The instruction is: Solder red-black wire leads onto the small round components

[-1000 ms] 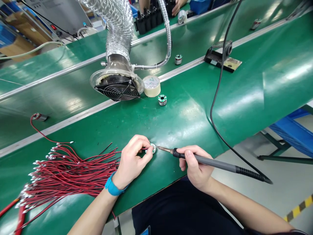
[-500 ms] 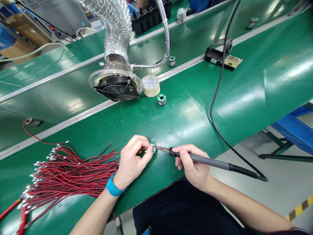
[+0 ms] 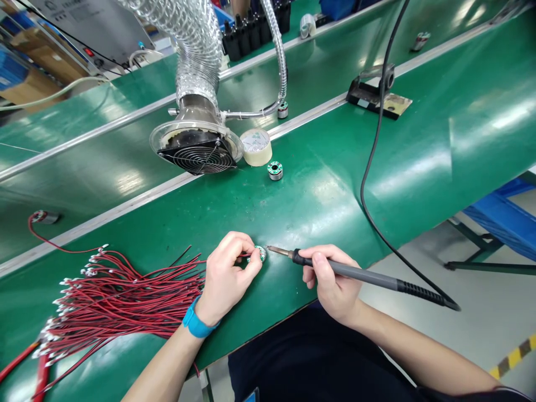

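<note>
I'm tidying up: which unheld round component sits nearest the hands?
The green-topped component beside the cream tape roll; of the unheld ones, it alone is on this side of the nearer metal strip.

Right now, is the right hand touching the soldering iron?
Touching: the head view plainly shows the right hand wrapped around the soldering iron, gripping it like a pen.

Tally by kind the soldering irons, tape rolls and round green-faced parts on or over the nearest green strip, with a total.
Soldering irons: 1, in the right hand
Tape rolls: 1
Round green-faced parts: 2, including the held part
Total: 4
</note>
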`<state>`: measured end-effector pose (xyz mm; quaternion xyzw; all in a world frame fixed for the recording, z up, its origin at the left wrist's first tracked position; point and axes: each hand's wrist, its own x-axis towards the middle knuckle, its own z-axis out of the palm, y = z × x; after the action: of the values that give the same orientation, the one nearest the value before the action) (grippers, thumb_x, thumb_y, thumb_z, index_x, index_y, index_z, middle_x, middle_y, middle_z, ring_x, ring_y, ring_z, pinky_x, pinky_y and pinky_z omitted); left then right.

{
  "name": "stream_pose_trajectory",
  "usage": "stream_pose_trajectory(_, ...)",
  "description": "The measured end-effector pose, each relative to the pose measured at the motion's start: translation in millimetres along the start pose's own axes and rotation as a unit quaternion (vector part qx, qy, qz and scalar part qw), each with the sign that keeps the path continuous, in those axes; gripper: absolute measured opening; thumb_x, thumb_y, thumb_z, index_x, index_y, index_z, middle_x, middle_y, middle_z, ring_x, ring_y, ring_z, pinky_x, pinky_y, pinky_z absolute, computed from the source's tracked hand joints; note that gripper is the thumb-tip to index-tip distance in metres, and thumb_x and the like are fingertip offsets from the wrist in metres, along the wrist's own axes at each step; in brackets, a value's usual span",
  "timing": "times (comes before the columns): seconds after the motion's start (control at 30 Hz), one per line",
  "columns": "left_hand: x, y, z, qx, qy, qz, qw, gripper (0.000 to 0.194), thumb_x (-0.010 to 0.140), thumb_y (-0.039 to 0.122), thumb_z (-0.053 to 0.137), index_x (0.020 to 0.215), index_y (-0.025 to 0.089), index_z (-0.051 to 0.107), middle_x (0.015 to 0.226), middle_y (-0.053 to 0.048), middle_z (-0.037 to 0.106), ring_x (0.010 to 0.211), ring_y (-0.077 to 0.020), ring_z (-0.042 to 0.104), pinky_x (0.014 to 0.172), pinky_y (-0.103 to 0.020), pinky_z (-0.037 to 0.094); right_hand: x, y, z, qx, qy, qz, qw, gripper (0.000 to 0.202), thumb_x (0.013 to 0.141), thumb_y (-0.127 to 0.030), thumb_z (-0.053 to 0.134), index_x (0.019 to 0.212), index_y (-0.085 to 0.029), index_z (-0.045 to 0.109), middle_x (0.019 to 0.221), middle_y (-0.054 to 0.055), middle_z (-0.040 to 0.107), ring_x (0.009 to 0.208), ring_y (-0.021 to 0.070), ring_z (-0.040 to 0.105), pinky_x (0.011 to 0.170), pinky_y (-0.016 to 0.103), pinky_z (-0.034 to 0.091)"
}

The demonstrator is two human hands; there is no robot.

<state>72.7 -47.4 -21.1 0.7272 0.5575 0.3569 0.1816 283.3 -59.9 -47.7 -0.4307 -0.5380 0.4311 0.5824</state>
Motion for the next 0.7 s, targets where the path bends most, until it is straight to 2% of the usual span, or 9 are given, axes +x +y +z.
stream_pose_trajectory(0.17,0.1,0.2,0.3,-0.006,-0.001,0.003,1.0,0.018,0.094,0.011,0.065,0.079,0.019,0.057,0.088,-0.002,0.062,0.076,-0.0109,0.056,0.066,-0.024,0.043,5.6,-1.2,3.1,-0.024,-0.015,-0.012,1.0,0.019,0.108,-0.024,0.054,0.108,-0.021,0.072,0.068,-0.004,0.066,0.048,0.0092,0.059,0.053,0.024,0.053)
stream_pose_trajectory(0.27,-0.4,0.7,0.5,-0.007,-0.007,-0.002,1.0,0.019,0.094,0.012,0.064,0.079,0.019,0.056,0.089,-0.001,0.061,0.077,-0.0108,0.057,0.068,-0.024,0.044,23.6,-0.3,4.5,-0.096,-0.045,-0.068,0.992,0.019,0.107,-0.022,0.055,0.117,-0.023,0.071,0.085,0.001,0.071,0.064,0.0126,0.067,0.067,0.028,0.058)
stream_pose_trajectory(0.4,-0.4,0.4,-0.7,0.019,-0.011,0.0,1.0,0.016,0.097,0.015,0.06,0.083,0.02,0.055,0.091,-0.001,0.06,0.079,-0.0122,0.058,0.071,-0.025,0.047,69.7,3.6,7.3,-0.214,-0.099,-0.149,0.96,0.034,0.105,-0.019,0.054,0.137,-0.025,0.062,0.116,0.009,0.067,0.099,0.0221,0.071,0.089,0.037,0.059)
stream_pose_trajectory(0.47,-0.6,0.5,-3.0,0.064,-0.025,0.0,0.998,0.006,0.097,0.022,0.064,0.099,0.02,0.059,0.104,-0.004,0.063,0.089,-0.0157,0.063,0.077,-0.027,0.05,96.4,8.3,10.1,-0.258,-0.116,-0.178,0.942,0.043,0.103,-0.02,0.056,0.146,-0.024,0.055,0.124,0.013,0.063,0.11,0.0265,0.068,0.096,0.041,0.058)
stream_pose_trajectory(0.53,-1.3,1.8,-7.1,0.124,-0.076,0.004,0.989,0.028,0.095,0.033,0.071,0.117,0.02,0.058,0.115,-0.007,0.065,0.096,-0.0201,0.067,0.078,-0.031,0.052,123.1,16.6,13.4,-0.28,-0.124,-0.204,0.93,0.046,0.102,-0.021,0.055,0.148,-0.021,0.051,0.127,0.015,0.061,0.114,0.0287,0.067,0.099,0.044,0.057)
stream_pose_trajectory(0.57,-1.5,3.2,-10.1,0.153,-0.112,0.007,0.982,0.034,0.094,0.038,0.073,0.119,0.021,0.058,0.115,-0.007,0.066,0.094,-0.0212,0.068,0.076,-0.032,0.052,136.7,22.1,14.9,-0.285,-0.122,-0.212,0.927,0.046,0.102,-0.022,0.054,0.148,-0.02,0.051,0.127,0.016,0.061,0.113,0.0288,0.067,0.1,0.044,0.057)
stream_pose_trajectory(0.63,-0.6,8.2,-19.4,0.182,-0.176,0.012,0.967,0.03,0.096,0.044,0.071,0.114,0.022,0.062,0.108,-0.004,0.068,0.083,-0.0198,0.068,0.07,-0.032,0.051,165.9,35.9,17.0,-0.289,-0.106,-0.216,0.926,0.043,0.103,-0.026,0.052,0.146,-0.02,0.052,0.124,0.015,0.062,0.108,0.028,0.067,0.1,0.045,0.056)
stream_pose_trajectory(0.7,3.5,16.2,-34.7,0.161,-0.198,0.009,0.967,0.024,0.098,0.044,0.069,0.109,0.023,0.065,0.103,-0.003,0.069,0.077,-0.0172,0.067,0.069,-0.031,0.05,199.1,52.5,17.7,-0.287,-0.071,-0.22,0.93,0.041,0.104,-0.03,0.05,0.143,-0.019,0.054,0.119,0.014,0.064,0.104,0.0275,0.067,0.099,0.046,0.056)
